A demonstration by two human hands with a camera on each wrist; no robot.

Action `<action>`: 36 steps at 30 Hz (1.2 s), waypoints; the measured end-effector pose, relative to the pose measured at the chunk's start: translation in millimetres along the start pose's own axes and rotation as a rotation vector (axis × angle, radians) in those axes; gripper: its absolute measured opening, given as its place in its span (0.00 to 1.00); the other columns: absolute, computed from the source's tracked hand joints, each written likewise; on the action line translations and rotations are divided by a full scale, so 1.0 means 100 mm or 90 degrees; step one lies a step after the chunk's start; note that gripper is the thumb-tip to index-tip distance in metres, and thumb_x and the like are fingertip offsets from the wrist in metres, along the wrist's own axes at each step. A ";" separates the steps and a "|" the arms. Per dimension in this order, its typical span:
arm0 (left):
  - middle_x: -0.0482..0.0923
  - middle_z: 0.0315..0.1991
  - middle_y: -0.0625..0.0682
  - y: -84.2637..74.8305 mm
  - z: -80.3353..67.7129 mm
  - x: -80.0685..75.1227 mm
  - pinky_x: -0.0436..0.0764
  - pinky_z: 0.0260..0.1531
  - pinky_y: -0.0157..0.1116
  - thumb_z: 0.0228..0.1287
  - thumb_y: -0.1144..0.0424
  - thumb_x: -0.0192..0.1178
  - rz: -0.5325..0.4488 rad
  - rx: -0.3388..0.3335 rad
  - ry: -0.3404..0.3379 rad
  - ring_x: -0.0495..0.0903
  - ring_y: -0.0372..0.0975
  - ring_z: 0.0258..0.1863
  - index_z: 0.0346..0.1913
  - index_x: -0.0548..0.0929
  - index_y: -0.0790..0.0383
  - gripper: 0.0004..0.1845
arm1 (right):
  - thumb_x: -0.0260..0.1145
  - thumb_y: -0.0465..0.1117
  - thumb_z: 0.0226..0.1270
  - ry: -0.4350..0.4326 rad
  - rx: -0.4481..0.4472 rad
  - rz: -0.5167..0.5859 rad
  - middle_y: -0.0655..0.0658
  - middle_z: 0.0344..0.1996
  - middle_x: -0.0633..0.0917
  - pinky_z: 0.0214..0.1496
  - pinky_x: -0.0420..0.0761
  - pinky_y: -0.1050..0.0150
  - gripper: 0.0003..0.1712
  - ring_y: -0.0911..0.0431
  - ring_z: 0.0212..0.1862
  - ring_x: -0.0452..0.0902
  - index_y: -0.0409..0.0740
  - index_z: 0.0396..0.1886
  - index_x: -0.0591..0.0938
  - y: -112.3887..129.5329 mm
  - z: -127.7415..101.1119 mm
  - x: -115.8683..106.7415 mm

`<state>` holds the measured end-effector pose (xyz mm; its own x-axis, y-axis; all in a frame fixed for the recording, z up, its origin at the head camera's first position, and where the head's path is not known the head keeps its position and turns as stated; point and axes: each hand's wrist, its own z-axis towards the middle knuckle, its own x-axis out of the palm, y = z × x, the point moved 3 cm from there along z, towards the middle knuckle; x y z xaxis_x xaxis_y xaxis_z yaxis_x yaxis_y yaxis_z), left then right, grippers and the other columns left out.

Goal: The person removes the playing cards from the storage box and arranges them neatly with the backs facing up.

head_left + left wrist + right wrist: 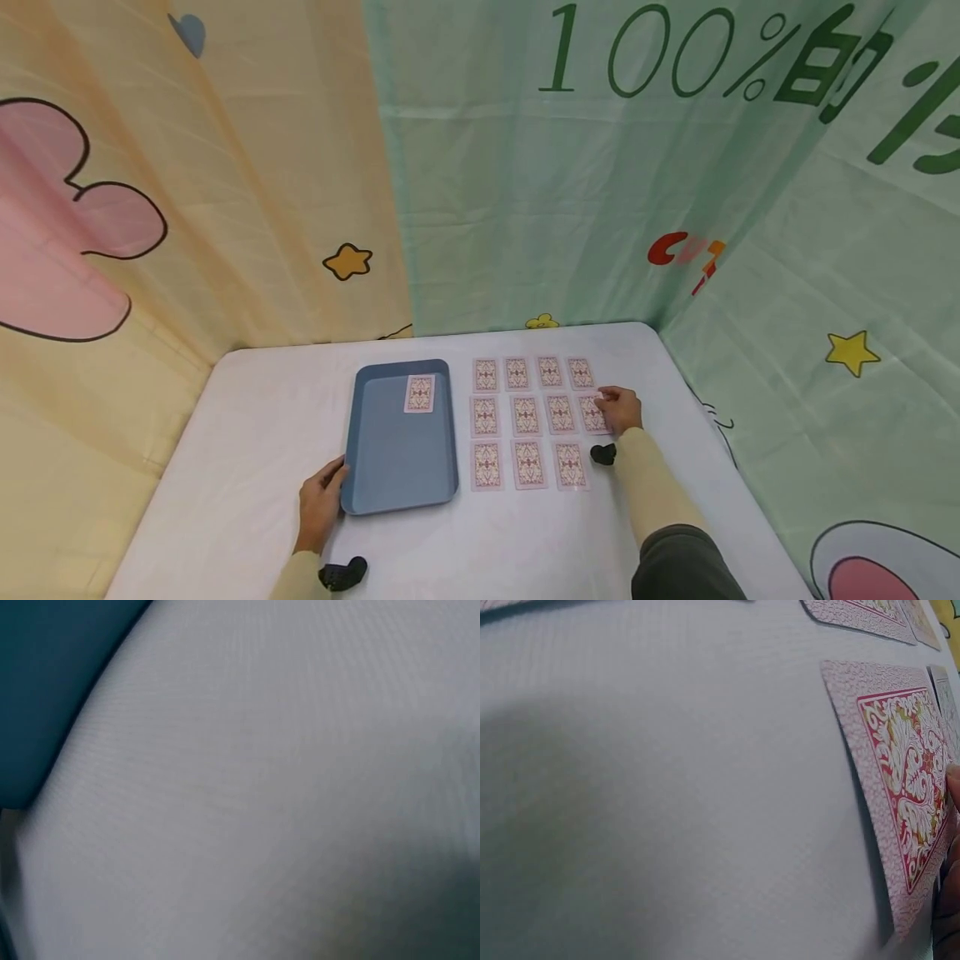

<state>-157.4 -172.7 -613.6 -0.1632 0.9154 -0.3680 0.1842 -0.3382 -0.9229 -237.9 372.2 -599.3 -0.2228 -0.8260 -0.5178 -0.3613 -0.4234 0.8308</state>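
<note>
A blue tray (397, 467) lies on the left of the table, and one playing card (419, 393) rests face down in its upper right part. At the tray's lower left edge, my left hand (321, 504) holds the rim; the left wrist view shows only the tray's corner (60, 690) and cloth. My right hand (624, 408) pinches the playing card (591, 414) at the right end of the middle row. In the right wrist view that card (907, 772) has a red patterned back, with a fingertip (954, 784) at its right edge.
Several face-down playing cards (526, 416) lie in three rows right of the tray. White cloth covers the table (277, 400). Printed curtains (510, 200) hang behind it and at both sides. Dark wrist devices (345, 574) sit at both wrists.
</note>
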 end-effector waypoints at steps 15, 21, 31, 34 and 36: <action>0.71 0.61 0.69 0.04 -0.04 -0.05 0.68 0.61 0.48 0.73 0.63 0.51 -0.019 -0.006 -0.005 0.68 0.55 0.64 0.63 0.72 0.75 0.22 | 0.64 0.32 0.64 -0.047 -0.098 0.039 0.35 0.43 0.80 0.43 0.77 0.62 0.17 0.46 0.44 0.75 0.32 0.53 0.81 0.32 -0.16 0.16; 0.73 0.59 0.69 0.04 -0.04 -0.04 0.72 0.59 0.45 0.72 0.62 0.52 -0.015 0.012 -0.017 0.70 0.56 0.62 0.61 0.74 0.76 0.22 | 0.65 0.32 0.65 -0.023 -0.113 0.079 0.34 0.44 0.80 0.44 0.76 0.66 0.18 0.48 0.46 0.74 0.31 0.54 0.80 0.59 -0.30 0.36; 0.73 0.59 0.70 -0.02 -0.03 -0.02 0.69 0.61 0.51 0.73 0.63 0.52 -0.016 0.014 -0.013 0.70 0.57 0.63 0.61 0.74 0.76 0.21 | 0.68 0.31 0.62 0.019 -0.175 0.116 0.39 0.37 0.80 0.41 0.79 0.65 0.17 0.49 0.42 0.76 0.30 0.51 0.81 0.91 -0.36 0.76; 0.73 0.60 0.69 -0.03 -0.03 -0.02 0.69 0.61 0.50 0.73 0.63 0.52 -0.011 0.006 -0.007 0.70 0.56 0.63 0.61 0.74 0.75 0.21 | 0.68 0.31 0.61 0.027 -0.186 0.113 0.39 0.37 0.81 0.41 0.80 0.63 0.17 0.49 0.41 0.77 0.31 0.50 0.82 1.02 -0.39 0.90; 0.73 0.59 0.69 -0.04 -0.03 -0.01 0.69 0.61 0.49 0.73 0.64 0.52 -0.013 0.007 -0.005 0.70 0.56 0.63 0.61 0.74 0.75 0.21 | 0.68 0.31 0.61 0.034 -0.199 0.113 0.39 0.36 0.81 0.41 0.80 0.62 0.16 0.49 0.41 0.77 0.31 0.49 0.82 1.11 -0.42 0.99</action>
<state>-155.3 -171.9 -609.0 -0.1745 0.9203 -0.3500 0.1705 -0.3219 -0.9313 -262.1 227.9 -549.9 -0.2067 -0.9116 -0.3553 -0.0245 -0.3582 0.9333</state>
